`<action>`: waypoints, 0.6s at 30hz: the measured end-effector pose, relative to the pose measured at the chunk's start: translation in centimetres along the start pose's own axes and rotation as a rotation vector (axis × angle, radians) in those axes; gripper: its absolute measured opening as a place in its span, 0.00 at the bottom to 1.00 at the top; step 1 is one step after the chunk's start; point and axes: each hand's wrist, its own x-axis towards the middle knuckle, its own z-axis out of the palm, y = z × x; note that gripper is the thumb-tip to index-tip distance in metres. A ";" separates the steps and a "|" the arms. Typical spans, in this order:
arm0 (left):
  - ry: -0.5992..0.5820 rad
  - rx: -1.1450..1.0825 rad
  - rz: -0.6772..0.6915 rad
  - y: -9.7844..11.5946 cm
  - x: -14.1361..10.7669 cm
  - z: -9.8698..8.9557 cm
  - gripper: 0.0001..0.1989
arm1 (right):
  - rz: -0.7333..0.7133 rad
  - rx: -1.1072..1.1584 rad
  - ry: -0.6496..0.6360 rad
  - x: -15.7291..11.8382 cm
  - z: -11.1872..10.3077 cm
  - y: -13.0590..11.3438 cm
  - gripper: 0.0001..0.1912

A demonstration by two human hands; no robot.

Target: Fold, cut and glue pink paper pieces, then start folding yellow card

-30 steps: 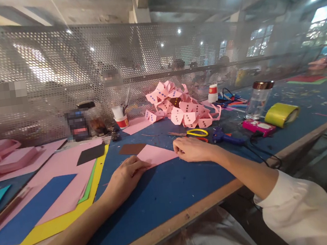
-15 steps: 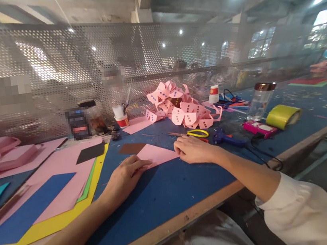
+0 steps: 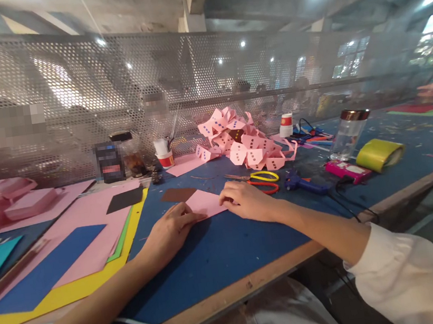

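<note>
A piece of pink paper (image 3: pixel 205 204) lies on the blue tabletop between my two hands. My left hand (image 3: pixel 171 229) is closed at its left edge, thumb and forefinger on the paper. At the right edge, my right hand (image 3: pixel 248 203) pinches the paper with curled fingers, which hide that corner. A brown piece of paper (image 3: pixel 176 194) lies just behind the pink one. Past my right hand rest scissors (image 3: pixel 265 177) with yellow and red handles, and a blue glue gun (image 3: pixel 305 185).
Folded pink paper shapes (image 3: pixel 246 142) with printed squares are heaped behind. Coloured sheets (image 3: pixel 88 253) spread on the left. A paper cup (image 3: pixel 165 158), a glass bottle (image 3: pixel 350 133), a pink box (image 3: pixel 347 171) and a yellow tape roll (image 3: pixel 379 155) stand about. A perforated screen (image 3: pixel 173 72) runs behind.
My right hand has shifted left with the paper's right end, so less of the pink paper shows. The scissors' red handle has come into sight. My left hand stays at the left edge.
</note>
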 end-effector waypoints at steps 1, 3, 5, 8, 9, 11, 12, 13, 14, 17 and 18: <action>-0.003 0.008 0.004 0.0 0.0 0.0 0.17 | -0.015 0.028 -0.009 0.2 0.3 -0.3 0.08; -0.010 0.030 0.013 0.0 0.0 0.0 0.18 | -0.008 0.064 -0.041 0.5 0.8 -0.7 0.07; -0.017 0.064 0.033 0.1 0.0 -0.1 0.18 | 0.026 0.079 -0.065 0.9 1.2 -1.0 0.06; -0.012 0.135 0.086 0.1 -0.1 -0.2 0.20 | 0.078 0.078 -0.066 1.6 1.8 -1.3 0.04; -0.005 0.157 0.107 0.2 -0.1 -0.2 0.20 | 0.094 0.077 -0.066 1.8 2.0 -1.4 0.04; 0.009 0.195 0.146 0.3 -0.1 -0.3 0.21 | 0.124 0.074 -0.063 2.3 2.6 -1.7 0.04; 0.015 0.213 0.161 0.4 -0.2 -0.4 0.21 | 0.137 0.071 -0.061 2.5 2.8 -1.8 0.03; 0.020 0.232 0.173 0.5 -0.2 -0.4 0.21 | 0.152 0.067 -0.059 2.7 3.1 -1.9 0.03; 0.024 0.252 0.180 0.6 -0.2 -0.5 0.21 | 0.166 0.065 -0.059 2.8 3.4 -2.0 0.03; 0.030 0.280 0.200 0.9 -0.1 -0.5 0.20 | 0.202 0.061 -0.065 3.1 4.0 -2.0 0.03; 0.029 0.271 0.207 1.0 -0.1 -0.5 0.19 | 0.207 0.062 -0.068 3.1 4.1 -2.0 0.03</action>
